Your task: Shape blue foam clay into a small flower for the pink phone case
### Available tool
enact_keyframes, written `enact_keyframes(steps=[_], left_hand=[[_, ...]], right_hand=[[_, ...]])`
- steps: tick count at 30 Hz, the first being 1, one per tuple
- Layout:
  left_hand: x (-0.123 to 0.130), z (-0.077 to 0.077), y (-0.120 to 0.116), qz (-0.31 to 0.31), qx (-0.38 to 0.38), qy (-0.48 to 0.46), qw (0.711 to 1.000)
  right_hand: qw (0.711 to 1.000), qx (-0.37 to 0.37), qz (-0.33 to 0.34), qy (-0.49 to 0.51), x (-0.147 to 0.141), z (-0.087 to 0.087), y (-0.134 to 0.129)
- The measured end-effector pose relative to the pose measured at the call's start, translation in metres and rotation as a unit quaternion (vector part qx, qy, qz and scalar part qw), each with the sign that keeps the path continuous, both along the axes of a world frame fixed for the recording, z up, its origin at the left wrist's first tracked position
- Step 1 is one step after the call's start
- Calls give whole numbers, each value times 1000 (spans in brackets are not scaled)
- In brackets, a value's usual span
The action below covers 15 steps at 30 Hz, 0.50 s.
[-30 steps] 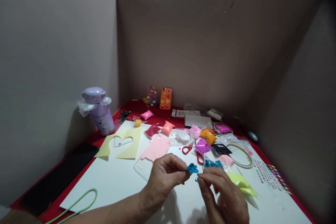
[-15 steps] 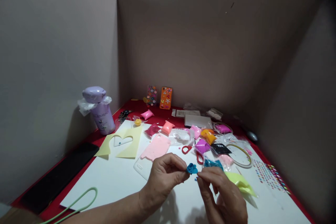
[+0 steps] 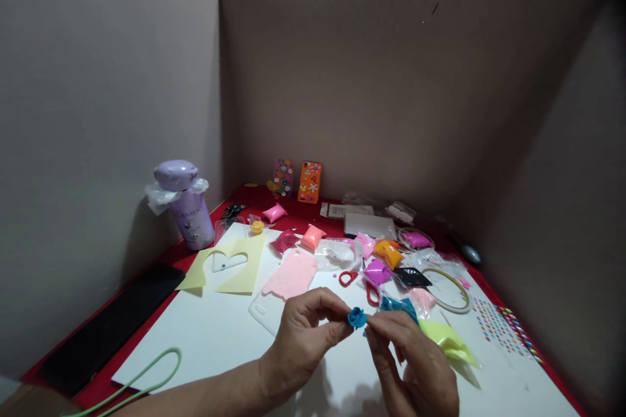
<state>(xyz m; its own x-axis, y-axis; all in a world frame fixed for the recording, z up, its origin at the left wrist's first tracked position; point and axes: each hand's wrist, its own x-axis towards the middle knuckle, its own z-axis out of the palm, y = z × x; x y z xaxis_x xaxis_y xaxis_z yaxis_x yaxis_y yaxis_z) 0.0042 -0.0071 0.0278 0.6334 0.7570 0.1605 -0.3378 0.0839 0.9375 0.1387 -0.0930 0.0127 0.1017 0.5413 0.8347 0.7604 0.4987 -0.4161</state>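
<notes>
A small blue clay flower (image 3: 357, 318) with curled petals is held above the white board, between my two hands. My left hand (image 3: 310, 326) pinches its left side between thumb and index finger. From the right, my right hand (image 3: 413, 358) has its thumb and index finger closed at the edge of a petal. Just beyond the right hand lie a bag of blue clay (image 3: 398, 305) and a yellow-green clay packet (image 3: 448, 340). Red-handled scissors (image 3: 347, 279) are partly covered by packets.
Several coloured clay packets (image 3: 377, 272) lie across the board (image 3: 205, 339). A pink clay sheet (image 3: 292, 273) rests on a clear phone case (image 3: 261, 311). Left are yellow paper with a heart cutout (image 3: 252, 267) and a purple bottle (image 3: 190, 215). Gem stickers (image 3: 503, 329) lie right, an embroidery hoop (image 3: 460, 303) nearby.
The blue flower has turned slightly, and its right-hand petal now sits closer in, making it look rounder. Both hands stay in nearly the same place.
</notes>
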Motion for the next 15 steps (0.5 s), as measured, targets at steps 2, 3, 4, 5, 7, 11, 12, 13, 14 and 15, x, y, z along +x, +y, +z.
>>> enact_keyframes(steps=[2,3,4,5,7,11,12,13,14,15], left_hand=[[0,1,0,6,9,2,1000],[0,1,0,10,11,3,1000],[0,0,1,14,15,3,1000],[0,0,1,19,20,3,1000],[0,-1,1,27,33,4,999],[0,-4,-1,31,62,16,997],[0,-5,-2,30,69,20,997],[0,-6,-2,28,77,22,996],[-1,-6,-2,27,82,24,996],[-1,-7,-3,25,87,26,996]], right_hand=[[1000,9,0,10,-1,0,1],[1000,9,3,16,-1,-1,1],[1000,4,5,23,-1,-1,1],[1000,-4,6,28,-2,-2,2],[999,-20,10,29,-2,-3,2],[999,-35,11,8,-2,-3,3],[999,-39,11,5,-2,-3,3],[999,-44,12,4,-2,-2,2],[999,-46,13,3,-2,-2,2],[999,-47,13,2,-3,-2,2]])
